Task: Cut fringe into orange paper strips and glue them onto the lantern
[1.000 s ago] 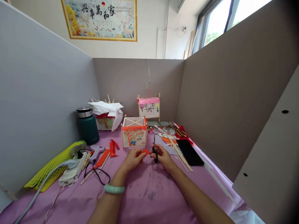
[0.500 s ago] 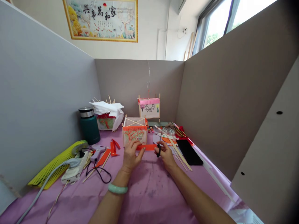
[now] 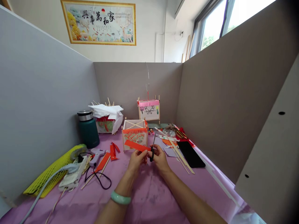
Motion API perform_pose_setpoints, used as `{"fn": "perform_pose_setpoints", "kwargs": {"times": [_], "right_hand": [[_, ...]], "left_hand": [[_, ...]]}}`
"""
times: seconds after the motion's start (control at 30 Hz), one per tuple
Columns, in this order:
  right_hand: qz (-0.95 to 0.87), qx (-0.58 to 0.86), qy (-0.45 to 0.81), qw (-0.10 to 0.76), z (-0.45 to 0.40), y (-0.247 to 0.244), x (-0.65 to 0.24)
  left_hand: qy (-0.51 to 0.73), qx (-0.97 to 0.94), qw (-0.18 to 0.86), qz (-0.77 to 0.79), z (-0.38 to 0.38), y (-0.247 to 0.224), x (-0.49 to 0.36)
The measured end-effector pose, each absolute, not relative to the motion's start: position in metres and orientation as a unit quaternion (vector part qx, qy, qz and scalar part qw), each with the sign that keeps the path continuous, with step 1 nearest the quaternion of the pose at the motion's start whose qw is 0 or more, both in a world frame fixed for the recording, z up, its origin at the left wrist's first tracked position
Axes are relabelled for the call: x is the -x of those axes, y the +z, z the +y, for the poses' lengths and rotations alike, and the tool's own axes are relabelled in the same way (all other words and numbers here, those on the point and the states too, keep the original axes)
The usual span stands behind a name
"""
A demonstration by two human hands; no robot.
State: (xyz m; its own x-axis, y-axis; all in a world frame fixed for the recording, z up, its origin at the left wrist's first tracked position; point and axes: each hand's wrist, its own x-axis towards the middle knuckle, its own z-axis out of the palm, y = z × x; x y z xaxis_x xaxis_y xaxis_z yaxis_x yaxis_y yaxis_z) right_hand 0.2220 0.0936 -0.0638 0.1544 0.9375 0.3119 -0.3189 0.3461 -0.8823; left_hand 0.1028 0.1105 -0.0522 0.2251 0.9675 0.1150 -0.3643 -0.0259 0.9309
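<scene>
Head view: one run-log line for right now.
left hand: holds orange strip | right hand: holds scissors, blades up | orange-trimmed box frame: upright, behind strip | black phone: right, flat

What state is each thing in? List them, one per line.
Orange strip: pinched in left hand.
Scissors: in right hand, blades upward.
Teal bottle: upright, lid on.
Glue gun: lying down, cord looped.
Power strip: plug inserted.
Black phone: flat, screen dark.
Front lantern: upright, open-topped.
</scene>
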Motion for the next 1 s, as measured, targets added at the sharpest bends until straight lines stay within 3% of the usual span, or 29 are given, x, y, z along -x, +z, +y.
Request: {"fn": "perform_pose_setpoints", "kwargs": {"times": [0.23,0.37,0.5,0.67,1.0], "right_hand": [[-0.557,0.415,0.393,0.603,0.095,-0.083,-0.219],[-0.629,0.447,0.375,0.514,0.089,-0.091,-0.215],[-0.665,0.460,0.344,0.477,0.082,-0.090,-0.211],[-0.677,0.446,0.336,0.479,0.079,-0.087,-0.207],[-0.591,0.385,0.466,0.534,0.094,-0.085,-0.200]], "left_hand": [[0.665,-0.312,0.607,0.305,0.115,-0.047,-0.087],[0.697,-0.254,0.613,0.272,0.119,-0.043,-0.078],[0.708,-0.246,0.615,0.246,0.117,-0.041,-0.079],[0.706,-0.264,0.615,0.231,0.115,-0.042,-0.085],[0.706,-0.266,0.598,0.272,0.122,-0.039,-0.099]]}}
